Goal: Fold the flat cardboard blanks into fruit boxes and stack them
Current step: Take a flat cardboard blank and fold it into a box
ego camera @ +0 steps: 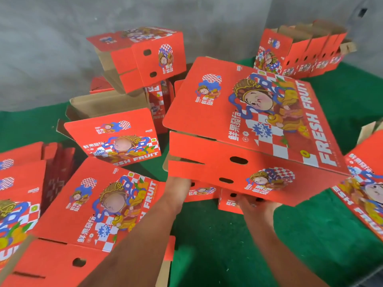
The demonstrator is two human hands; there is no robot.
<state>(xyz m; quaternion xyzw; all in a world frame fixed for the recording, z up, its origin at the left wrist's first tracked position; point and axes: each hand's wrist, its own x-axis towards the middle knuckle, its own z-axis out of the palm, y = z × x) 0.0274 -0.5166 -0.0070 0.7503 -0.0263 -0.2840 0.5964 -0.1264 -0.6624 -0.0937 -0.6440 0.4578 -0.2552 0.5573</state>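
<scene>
- Several folded red printed cardboard fruit boxes (113, 139) already sit around me on the green floor mat (310, 235).
- My left hand (178, 188) and right hand (253, 203) hold another folded red box (248, 141) from underneath; can't tell each grip, fingers are hidden.
- Still needs stacking; flat blanks (306, 52) remain against the wall.
</scene>
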